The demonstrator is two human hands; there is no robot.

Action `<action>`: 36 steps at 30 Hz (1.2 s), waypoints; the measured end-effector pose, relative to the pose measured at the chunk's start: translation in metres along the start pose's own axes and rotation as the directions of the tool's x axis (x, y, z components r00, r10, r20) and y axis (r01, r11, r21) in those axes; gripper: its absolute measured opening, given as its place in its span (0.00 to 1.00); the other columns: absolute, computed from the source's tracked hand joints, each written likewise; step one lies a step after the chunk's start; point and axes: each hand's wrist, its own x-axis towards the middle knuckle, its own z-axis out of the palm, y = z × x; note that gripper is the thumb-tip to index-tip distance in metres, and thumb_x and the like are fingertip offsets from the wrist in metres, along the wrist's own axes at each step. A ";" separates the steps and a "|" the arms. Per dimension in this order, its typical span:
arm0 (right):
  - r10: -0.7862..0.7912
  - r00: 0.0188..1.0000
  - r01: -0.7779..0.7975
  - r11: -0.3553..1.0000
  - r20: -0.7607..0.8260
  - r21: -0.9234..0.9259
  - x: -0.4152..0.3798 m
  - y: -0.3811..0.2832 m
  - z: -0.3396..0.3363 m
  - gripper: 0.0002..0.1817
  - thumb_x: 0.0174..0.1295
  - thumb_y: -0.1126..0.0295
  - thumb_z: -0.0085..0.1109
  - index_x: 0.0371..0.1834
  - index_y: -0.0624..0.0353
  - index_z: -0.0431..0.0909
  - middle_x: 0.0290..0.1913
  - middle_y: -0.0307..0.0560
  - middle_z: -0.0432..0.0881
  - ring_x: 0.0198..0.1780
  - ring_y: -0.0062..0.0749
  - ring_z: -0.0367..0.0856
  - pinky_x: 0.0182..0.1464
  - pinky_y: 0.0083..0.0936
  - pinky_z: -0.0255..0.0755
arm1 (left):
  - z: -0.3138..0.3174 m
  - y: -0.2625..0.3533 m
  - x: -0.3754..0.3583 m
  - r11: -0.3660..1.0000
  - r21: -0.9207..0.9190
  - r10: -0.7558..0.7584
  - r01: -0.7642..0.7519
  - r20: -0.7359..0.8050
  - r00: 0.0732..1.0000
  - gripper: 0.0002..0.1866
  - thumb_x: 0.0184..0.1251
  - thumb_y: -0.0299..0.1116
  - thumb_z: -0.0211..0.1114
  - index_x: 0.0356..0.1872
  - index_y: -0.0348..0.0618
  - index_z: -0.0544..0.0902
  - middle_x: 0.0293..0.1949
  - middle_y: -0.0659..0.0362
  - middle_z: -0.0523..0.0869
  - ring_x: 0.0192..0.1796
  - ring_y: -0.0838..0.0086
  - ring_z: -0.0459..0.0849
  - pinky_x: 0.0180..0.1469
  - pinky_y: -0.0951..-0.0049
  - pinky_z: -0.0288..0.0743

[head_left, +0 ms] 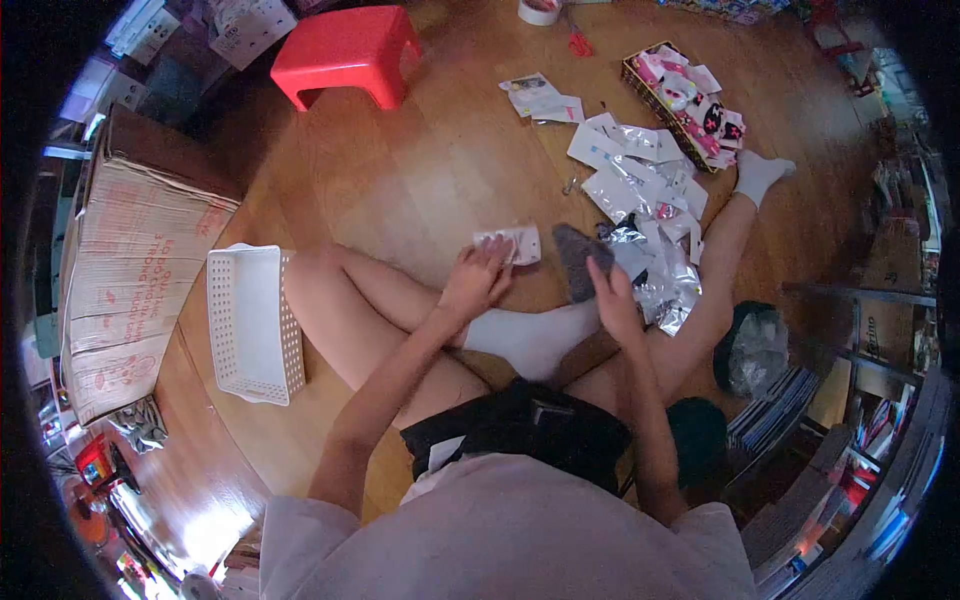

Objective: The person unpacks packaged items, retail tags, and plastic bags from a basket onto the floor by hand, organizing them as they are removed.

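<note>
Grey cloth is sitting at one o'clock, pinched by the right hand, while the left hand, apart, is touching a white packet at twelve, grip unclear, next move probably needing firm edge contact.

Around the edges of my view, a red stool and a cardboard box.
I see the red stool upright on the wooden floor, the red-printed cardboard box to the left, and crumpled clear plastic near a stack of thin booklets on the right.
</note>
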 end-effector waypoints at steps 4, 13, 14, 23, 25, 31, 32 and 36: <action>0.039 0.990 -0.017 0.988 -0.136 0.154 0.005 -0.010 -0.008 0.20 0.68 0.65 0.47 0.56 0.70 0.69 0.55 0.62 0.75 0.59 0.50 0.71 0.61 0.31 0.61 | -0.027 0.009 0.007 0.704 -0.549 -0.417 0.450 0.194 0.888 0.17 0.66 0.38 0.57 0.50 0.37 0.75 0.31 0.44 0.83 0.37 0.52 0.82 0.59 0.57 0.67; -0.431 0.900 0.408 0.887 -0.071 -0.215 0.039 -0.012 0.075 0.33 0.55 0.80 0.48 0.68 0.63 0.57 0.70 0.58 0.59 0.72 0.52 0.53 0.72 0.40 0.46 | -0.024 -0.021 0.011 0.888 0.049 -0.449 0.457 -0.120 0.886 0.52 0.50 0.40 0.72 0.72 0.44 0.47 0.73 0.41 0.41 0.73 0.41 0.43 0.68 0.40 0.46; -0.454 0.891 0.441 0.845 0.031 -0.302 0.043 -0.006 0.092 0.34 0.54 0.80 0.49 0.69 0.63 0.56 0.70 0.57 0.58 0.73 0.52 0.52 0.73 0.43 0.45 | -0.022 -0.028 0.009 0.876 -0.016 -0.482 0.482 -0.098 0.871 0.53 0.50 0.40 0.72 0.73 0.45 0.45 0.73 0.41 0.39 0.73 0.42 0.40 0.67 0.38 0.43; -0.416 0.843 0.536 0.697 0.339 -0.476 0.059 0.006 0.136 0.39 0.50 0.78 0.55 0.70 0.63 0.54 0.75 0.50 0.48 0.75 0.54 0.43 0.72 0.55 0.39 | -0.015 -0.043 0.012 0.810 -0.101 -0.583 0.578 -0.029 0.812 0.56 0.50 0.31 0.69 0.73 0.46 0.35 0.74 0.42 0.33 0.74 0.43 0.34 0.67 0.33 0.33; -0.414 0.882 0.470 0.750 0.224 -0.465 0.083 0.002 0.137 0.40 0.50 0.78 0.57 0.70 0.64 0.53 0.74 0.51 0.48 0.74 0.55 0.43 0.72 0.56 0.39 | -0.020 -0.035 0.015 0.787 -0.159 -0.606 0.595 -0.021 0.795 0.56 0.51 0.27 0.67 0.73 0.45 0.33 0.74 0.43 0.33 0.75 0.44 0.33 0.67 0.34 0.31; -0.487 0.800 0.600 0.631 0.351 -0.492 0.070 0.004 0.156 0.38 0.52 0.77 0.53 0.70 0.64 0.54 0.73 0.53 0.51 0.74 0.56 0.45 0.72 0.55 0.40 | -0.009 -0.048 0.010 0.802 -0.203 -0.581 0.562 -0.048 0.812 0.57 0.49 0.24 0.65 0.72 0.43 0.31 0.74 0.44 0.33 0.75 0.46 0.33 0.68 0.36 0.28; -0.481 0.793 0.606 0.685 0.374 -0.405 0.062 0.013 0.157 0.38 0.51 0.78 0.53 0.70 0.64 0.55 0.73 0.53 0.51 0.74 0.55 0.46 0.72 0.55 0.40 | -0.008 -0.052 0.010 0.804 -0.197 -0.580 0.561 -0.052 0.813 0.57 0.49 0.25 0.65 0.72 0.42 0.31 0.74 0.44 0.33 0.75 0.46 0.33 0.68 0.37 0.28; -0.503 0.730 0.672 0.652 0.464 -0.351 0.066 0.014 0.143 0.37 0.50 0.78 0.53 0.69 0.63 0.56 0.73 0.51 0.54 0.73 0.51 0.48 0.72 0.52 0.43 | -0.009 -0.046 0.012 0.793 -0.200 -0.596 0.575 -0.055 0.801 0.57 0.49 0.25 0.66 0.72 0.41 0.32 0.74 0.45 0.33 0.75 0.46 0.33 0.68 0.37 0.27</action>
